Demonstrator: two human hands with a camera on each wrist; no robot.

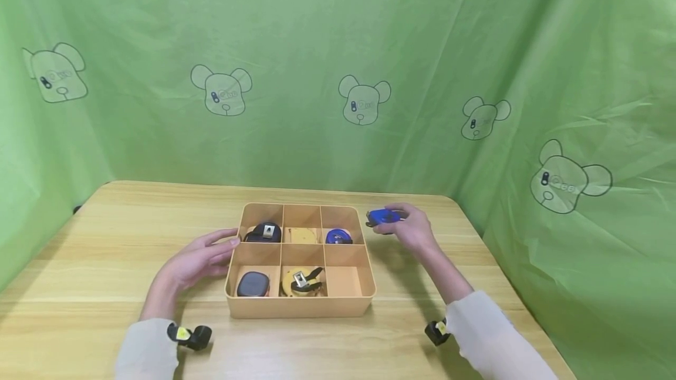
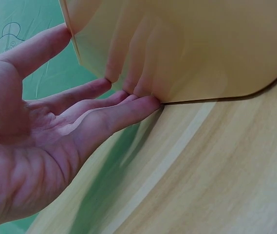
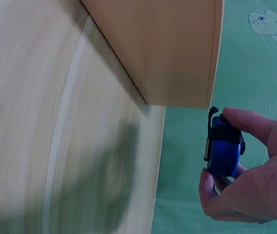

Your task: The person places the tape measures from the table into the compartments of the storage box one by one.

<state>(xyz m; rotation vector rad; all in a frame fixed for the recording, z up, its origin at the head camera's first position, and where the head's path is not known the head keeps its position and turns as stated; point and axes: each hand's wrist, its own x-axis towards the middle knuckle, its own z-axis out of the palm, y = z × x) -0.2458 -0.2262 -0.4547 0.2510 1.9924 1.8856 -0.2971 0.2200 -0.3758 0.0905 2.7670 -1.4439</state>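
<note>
The person wears pale cream long sleeves reaching to both wrists, with a small black wrist-mounted camera unit bearing a yellow marking strapped at the left cuff and a matching black-and-yellow unit at the right cuff.

Tan divided box on a light wood-grain bench. Inside the box: black, yellow and blue tape measures. Right of the box, a blue tape measure. Behind the box, a green backdrop printed with bear outlines.
</note>
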